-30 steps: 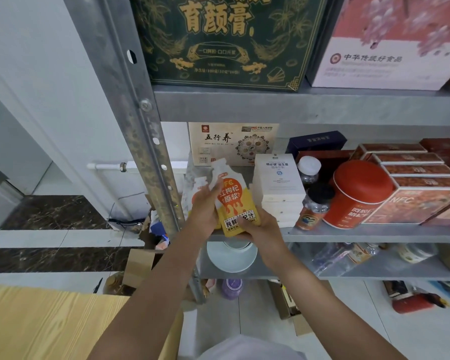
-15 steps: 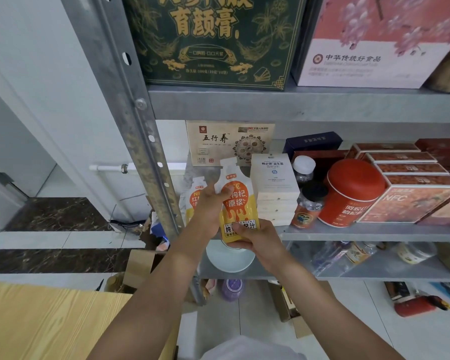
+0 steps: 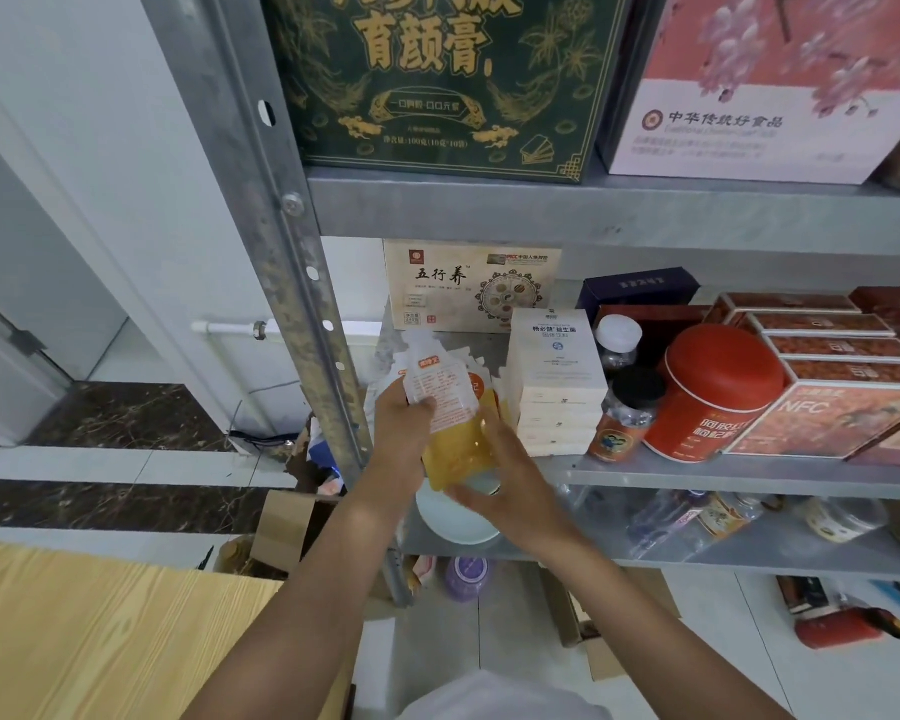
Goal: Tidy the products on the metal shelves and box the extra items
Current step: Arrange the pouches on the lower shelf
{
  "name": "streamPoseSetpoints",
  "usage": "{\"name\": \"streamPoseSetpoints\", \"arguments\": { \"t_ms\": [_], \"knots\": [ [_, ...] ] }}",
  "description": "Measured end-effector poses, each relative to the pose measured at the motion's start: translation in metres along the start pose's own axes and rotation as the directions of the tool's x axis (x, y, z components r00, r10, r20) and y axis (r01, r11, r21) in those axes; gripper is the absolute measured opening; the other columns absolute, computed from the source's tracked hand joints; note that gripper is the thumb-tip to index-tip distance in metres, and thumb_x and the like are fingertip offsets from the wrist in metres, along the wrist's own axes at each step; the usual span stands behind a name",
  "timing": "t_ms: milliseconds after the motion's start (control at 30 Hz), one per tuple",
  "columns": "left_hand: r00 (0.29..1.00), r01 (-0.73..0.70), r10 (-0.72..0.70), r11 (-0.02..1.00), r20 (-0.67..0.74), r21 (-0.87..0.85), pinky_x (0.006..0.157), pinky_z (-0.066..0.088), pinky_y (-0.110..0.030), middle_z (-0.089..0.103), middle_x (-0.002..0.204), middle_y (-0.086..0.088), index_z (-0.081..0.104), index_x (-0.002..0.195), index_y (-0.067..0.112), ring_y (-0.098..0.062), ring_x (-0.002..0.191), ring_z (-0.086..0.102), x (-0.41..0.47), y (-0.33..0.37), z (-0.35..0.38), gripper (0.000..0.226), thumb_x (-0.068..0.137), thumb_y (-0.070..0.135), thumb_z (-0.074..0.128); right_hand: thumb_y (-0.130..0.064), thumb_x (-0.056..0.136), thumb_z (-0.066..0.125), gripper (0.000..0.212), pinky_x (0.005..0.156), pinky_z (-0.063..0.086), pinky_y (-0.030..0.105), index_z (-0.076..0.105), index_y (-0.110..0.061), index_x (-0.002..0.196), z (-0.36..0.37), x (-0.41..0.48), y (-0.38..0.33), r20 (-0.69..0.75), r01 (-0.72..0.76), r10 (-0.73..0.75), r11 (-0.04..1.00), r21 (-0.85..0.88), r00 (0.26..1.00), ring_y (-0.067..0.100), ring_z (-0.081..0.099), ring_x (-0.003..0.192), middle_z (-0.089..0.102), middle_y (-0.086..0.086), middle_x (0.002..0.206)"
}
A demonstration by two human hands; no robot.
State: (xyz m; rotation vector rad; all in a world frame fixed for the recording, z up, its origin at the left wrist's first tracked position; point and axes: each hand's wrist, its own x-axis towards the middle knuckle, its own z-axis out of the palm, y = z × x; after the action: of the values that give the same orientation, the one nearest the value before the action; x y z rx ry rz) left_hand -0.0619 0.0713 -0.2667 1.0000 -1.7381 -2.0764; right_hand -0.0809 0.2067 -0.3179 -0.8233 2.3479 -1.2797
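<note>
— The fingers of the left hand (image 3: 398, 433) curl round the upper half of the pouch (image 3: 450, 415), with the thumb pressed across its white printed side.

— And the right hand (image 3: 513, 485)?

— Its fingers cup the pouch's bottom end from beneath, and the thumb lies on the yellow part. Both hands hold it at the near left corner of the middle shelf (image 3: 697, 472), just beside the metal post (image 3: 287, 241).

— Which way does it point?

— The spout end points up and slightly left, toward the far side. The long axis is close to upright, with the bottom end nearest the person, and the back label faces the camera.

— What stands around it?

— More pouches (image 3: 481, 384) show behind it on the same shelf. Just right of them is a stack of white boxes (image 3: 557, 387), all closed. Next come a black-lidded jar (image 3: 630, 413), a white-lidded jar (image 3: 617, 337) farther back, and a red tin (image 3: 713, 392) with its lid on. I cannot tell what the jars hold.

— Farther right?

— A row of flat red cartons (image 3: 832, 366), closed. A beige box (image 3: 468, 288) stands at the far side.

— Other levels?

— The upper shelf (image 3: 593, 210) carries a green box (image 3: 437, 80) and a pink-and-white box (image 3: 759, 96). On the lower shelf (image 3: 749, 556) a white plate (image 3: 458, 524) sits below the hands, and clear bottles (image 3: 681, 519) lie on their sides. An open cardboard box (image 3: 281, 527) sits on the floor at left, its contents unclear. A wooden bench (image 3: 100, 631) is near left.
</note>
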Motion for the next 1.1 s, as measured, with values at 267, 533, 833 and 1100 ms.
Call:
{"name": "streamPoseSetpoints", "arguments": {
  "t_ms": [267, 533, 833, 1100],
  "knots": [
    [0.997, -0.059, 0.056, 0.996, 0.053, 0.067, 0.099, 0.05, -0.049, 0.059, 0.13, -0.017, 0.048, 0.134, 0.002, -0.033, 0.119, 0.057, -0.002, 0.0, 0.003, 0.041, 0.094, -0.008, 0.049, -0.005, 0.087, 0.069, 0.018, 0.059, 0.058, 0.027, 0.067, -0.023, 0.089, -0.006, 0.005, -0.011, -0.036, -0.202, 0.276, 0.779, 0.594, 0.96, 0.014, 0.071, 0.071, 0.072, -0.003, 0.085],
    [0.991, 0.036, -0.048, 0.995, 0.129, 0.091, 0.092, 0.055, -0.047, 0.069, 0.11, -0.014, 0.059, 0.122, 0.01, -0.031, 0.104, 0.066, 0.0, -0.016, 0.009, 0.03, 0.096, 0.025, 0.06, -0.007, 0.067, 0.086, 0.052, 0.069, 0.06, 0.039, 0.07, -0.01, 0.117, 0.012, 0.004, -0.002, -0.276, 0.18, -0.443, 0.746, -0.641, 0.853, 0.028, 0.071, 0.09, 0.072, 0.009, 0.105],
    [0.98, -0.087, 0.153, 0.901, -0.124, 0.424, 0.088, 0.056, -0.044, 0.062, 0.121, -0.017, 0.043, 0.13, 0.007, -0.031, 0.106, 0.063, 0.033, -0.019, -0.003, 0.031, 0.1, 0.007, 0.047, -0.04, 0.098, 0.053, 0.06, 0.116, 0.02, 0.032, 0.03, -0.023, 0.151, 0.019, 0.015, 0.024, -0.096, -0.043, 0.018, 0.962, -0.269, 0.995, 0.02, 0.02, 0.147, 0.024, 0.0, 0.159],
    [0.98, -0.015, 0.152, 0.692, -0.125, 0.722, 0.104, 0.044, -0.051, 0.04, 0.139, -0.022, 0.013, 0.151, 0.015, -0.037, 0.128, 0.044, 0.068, -0.037, 0.0, 0.075, 0.093, 0.009, 0.06, -0.018, 0.1, 0.049, 0.057, 0.114, 0.031, 0.035, 0.025, -0.017, 0.152, 0.027, 0.045, 0.033, -0.139, -0.117, 0.041, 0.796, -0.593, 0.989, 0.024, 0.016, 0.149, 0.015, 0.003, 0.162]
  ]
}}
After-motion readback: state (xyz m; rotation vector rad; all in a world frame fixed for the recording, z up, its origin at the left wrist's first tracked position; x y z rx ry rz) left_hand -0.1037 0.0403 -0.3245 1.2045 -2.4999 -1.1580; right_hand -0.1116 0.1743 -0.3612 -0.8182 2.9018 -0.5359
